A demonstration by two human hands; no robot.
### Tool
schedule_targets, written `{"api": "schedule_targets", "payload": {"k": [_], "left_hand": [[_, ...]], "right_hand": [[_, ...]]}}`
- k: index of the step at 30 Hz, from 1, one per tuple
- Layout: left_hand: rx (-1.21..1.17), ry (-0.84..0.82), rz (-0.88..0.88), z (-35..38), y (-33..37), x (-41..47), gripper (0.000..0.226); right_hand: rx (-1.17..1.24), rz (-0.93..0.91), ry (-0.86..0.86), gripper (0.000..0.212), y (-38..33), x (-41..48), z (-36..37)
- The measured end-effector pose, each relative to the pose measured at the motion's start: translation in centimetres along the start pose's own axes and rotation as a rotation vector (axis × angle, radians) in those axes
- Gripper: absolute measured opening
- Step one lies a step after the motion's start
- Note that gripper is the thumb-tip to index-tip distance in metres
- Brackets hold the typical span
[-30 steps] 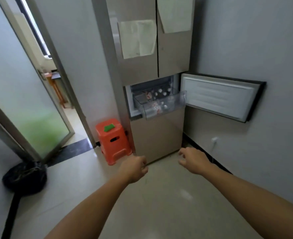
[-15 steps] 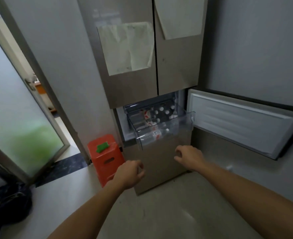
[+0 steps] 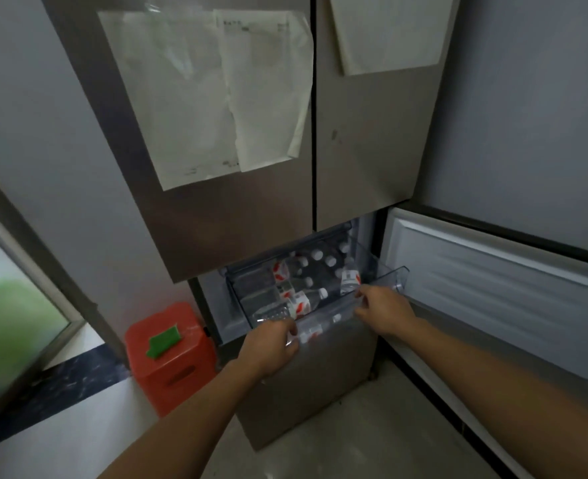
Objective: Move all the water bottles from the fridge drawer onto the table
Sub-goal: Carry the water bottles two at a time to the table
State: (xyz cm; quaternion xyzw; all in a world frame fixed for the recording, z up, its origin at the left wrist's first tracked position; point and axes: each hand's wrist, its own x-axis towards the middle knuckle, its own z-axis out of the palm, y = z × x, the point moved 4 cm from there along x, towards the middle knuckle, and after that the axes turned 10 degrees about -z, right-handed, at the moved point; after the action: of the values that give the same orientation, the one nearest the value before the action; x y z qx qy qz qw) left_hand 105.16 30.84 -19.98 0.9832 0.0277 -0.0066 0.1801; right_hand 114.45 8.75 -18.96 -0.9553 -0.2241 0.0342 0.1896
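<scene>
A clear plastic fridge drawer (image 3: 391, 279) stands pulled out of the open lower compartment. Inside are several water bottles (image 3: 302, 302) with white caps and red-and-white labels; some lie on their sides at the front and others stand upright (image 3: 350, 281) behind. My left hand (image 3: 272, 345) grips the left part of the drawer's front rim, its fingers curled over the wall. My right hand (image 3: 384, 310) holds the same rim further right, fingertips just below an upright bottle. No table is in view.
The compartment's door (image 3: 500, 292) hangs open to the right, along the wall. An orange plastic stool (image 3: 171, 354) with a green piece on top stands left of the fridge (image 3: 354, 150). A frosted glass door (image 3: 5, 305) is at far left. Papers hang on the upper fridge doors.
I have come closer to the fridge. Both hands rose from in front of the lower fridge panel and now rest on the drawer's front rim.
</scene>
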Motion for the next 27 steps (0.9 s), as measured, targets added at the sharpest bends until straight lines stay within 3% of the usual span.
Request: {"api": "schedule_targets", "payload": {"k": [10,19,27], "left_hand": [[-0.047,0.014,-0.071,5.1,-0.5,8.8,0.019],[-0.098,0.035,-0.357,7.1,-1.6,11.2,0.023],[-0.136,-0.06,-0.453,7.9,-2.0,11.4,0.027]], "right_hand": [[-0.016,0.077,-0.033,0.029,7.5,12.3,0.8],[0.118,0.231,-0.398,0.053,11.9,23.4,8.2],[0.171,0.256,-0.439,0.056,13.7,24.4,11.2]]}}
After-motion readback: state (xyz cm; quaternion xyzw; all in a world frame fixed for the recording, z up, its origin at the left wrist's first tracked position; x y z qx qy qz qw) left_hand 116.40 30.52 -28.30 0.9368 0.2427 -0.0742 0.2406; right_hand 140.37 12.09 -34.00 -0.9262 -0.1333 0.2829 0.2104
